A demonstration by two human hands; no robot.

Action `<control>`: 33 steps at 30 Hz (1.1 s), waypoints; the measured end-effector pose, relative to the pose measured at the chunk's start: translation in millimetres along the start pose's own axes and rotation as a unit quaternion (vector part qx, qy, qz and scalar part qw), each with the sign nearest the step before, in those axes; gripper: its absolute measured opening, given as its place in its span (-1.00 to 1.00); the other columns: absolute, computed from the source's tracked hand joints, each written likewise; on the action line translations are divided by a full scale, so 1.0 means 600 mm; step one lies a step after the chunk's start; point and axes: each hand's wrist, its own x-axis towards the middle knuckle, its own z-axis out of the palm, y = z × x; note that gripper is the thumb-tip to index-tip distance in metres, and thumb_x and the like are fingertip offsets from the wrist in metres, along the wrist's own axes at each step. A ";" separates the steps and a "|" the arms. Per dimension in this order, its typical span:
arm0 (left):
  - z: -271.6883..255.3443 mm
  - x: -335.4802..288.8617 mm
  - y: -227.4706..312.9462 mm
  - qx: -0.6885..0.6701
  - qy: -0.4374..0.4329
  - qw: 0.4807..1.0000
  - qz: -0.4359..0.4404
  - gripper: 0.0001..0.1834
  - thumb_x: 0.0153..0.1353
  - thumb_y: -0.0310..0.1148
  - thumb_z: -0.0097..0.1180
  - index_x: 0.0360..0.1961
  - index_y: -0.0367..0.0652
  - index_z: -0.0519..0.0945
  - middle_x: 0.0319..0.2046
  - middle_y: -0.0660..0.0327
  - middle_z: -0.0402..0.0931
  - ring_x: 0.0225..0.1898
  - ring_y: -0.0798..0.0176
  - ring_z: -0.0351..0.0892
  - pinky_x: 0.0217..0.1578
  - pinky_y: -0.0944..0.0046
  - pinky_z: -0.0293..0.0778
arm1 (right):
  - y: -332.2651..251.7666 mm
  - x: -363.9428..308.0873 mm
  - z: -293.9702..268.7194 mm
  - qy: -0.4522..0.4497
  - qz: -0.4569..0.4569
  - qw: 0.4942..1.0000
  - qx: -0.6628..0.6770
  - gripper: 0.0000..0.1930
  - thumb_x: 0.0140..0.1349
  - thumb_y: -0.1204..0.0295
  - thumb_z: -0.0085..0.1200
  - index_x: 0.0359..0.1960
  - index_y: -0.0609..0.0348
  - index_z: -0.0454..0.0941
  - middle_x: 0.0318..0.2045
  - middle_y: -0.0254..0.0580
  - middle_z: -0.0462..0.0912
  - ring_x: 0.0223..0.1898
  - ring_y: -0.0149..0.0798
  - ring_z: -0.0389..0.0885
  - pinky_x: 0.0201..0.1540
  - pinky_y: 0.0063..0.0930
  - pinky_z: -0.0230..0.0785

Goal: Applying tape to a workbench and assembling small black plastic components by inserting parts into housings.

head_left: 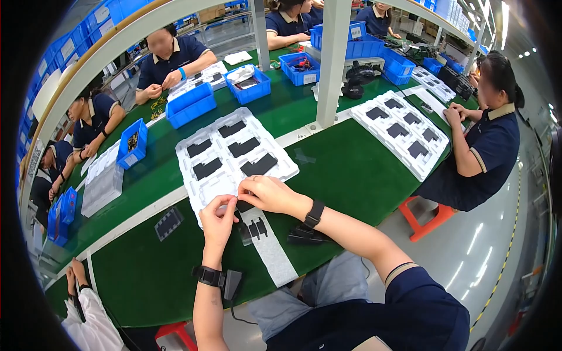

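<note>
My left hand (218, 222) and my right hand (270, 195) meet at the near edge of a white moulded tray (186, 130). The fingertips of both are pinched close together, and whatever they hold is too small or hidden to make out. Several flat black pieces (207, 169) of notched shape lie in the tray's recesses. Just below my hands, a pale strip (274, 260) runs toward me across the green table, with small black cut-outs (255, 228) on it. Part of a dark piece shows beneath my right hand.
A sheet with dark stickers (168, 223) lies left of my hands. A white post (331, 70) rises beyond the tray. To the right, another tray (374, 131) of black pieces sits near a seated co-worker (489, 128). Blue bins (190, 105) stand across the table.
</note>
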 end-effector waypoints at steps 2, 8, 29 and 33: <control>0.002 -0.002 0.010 0.013 -0.002 1.000 0.001 -0.90 0.09 -0.53 0.08 -0.37 -0.36 0.53 -0.50 0.20 0.53 -0.72 0.48 0.44 -0.73 0.55 0.29 | 0.002 0.000 0.001 -0.005 0.000 1.000 0.001 -0.87 0.06 0.41 0.04 -0.46 0.22 0.43 -0.49 -0.10 0.53 -0.39 -0.04 0.52 -0.39 -0.25 0.36; 0.000 -0.003 0.017 0.042 -0.007 0.999 -0.005 -0.91 0.09 -0.53 0.08 -0.38 -0.35 0.52 -0.49 0.21 0.54 -0.73 0.50 0.43 -0.74 0.56 0.28 | 0.001 0.000 0.002 -0.003 -0.005 1.000 0.017 -0.87 0.06 0.42 0.04 -0.47 0.23 0.43 -0.50 -0.10 0.53 -0.41 -0.04 0.52 -0.40 -0.27 0.36; -0.003 -0.003 0.009 0.063 -0.003 0.998 0.012 -0.91 0.07 -0.55 0.09 -0.36 -0.32 0.52 -0.48 0.19 0.55 -0.76 0.55 0.38 -0.77 0.56 0.22 | 0.023 -0.001 0.014 0.014 -0.003 0.996 0.088 -0.86 -0.02 0.44 0.10 -0.47 0.22 0.44 -0.54 -0.14 0.51 -0.48 -0.17 0.53 -0.42 -0.39 0.36; -0.002 -0.002 0.008 0.078 -0.004 0.997 0.028 -0.90 0.07 -0.56 0.09 -0.35 -0.32 0.51 -0.48 0.18 0.55 -0.77 0.57 0.37 -0.79 0.56 0.20 | 0.025 -0.001 0.013 0.013 -0.005 0.995 0.095 -0.87 -0.01 0.45 0.10 -0.47 0.23 0.45 -0.54 -0.15 0.51 -0.49 -0.18 0.52 -0.42 -0.40 0.36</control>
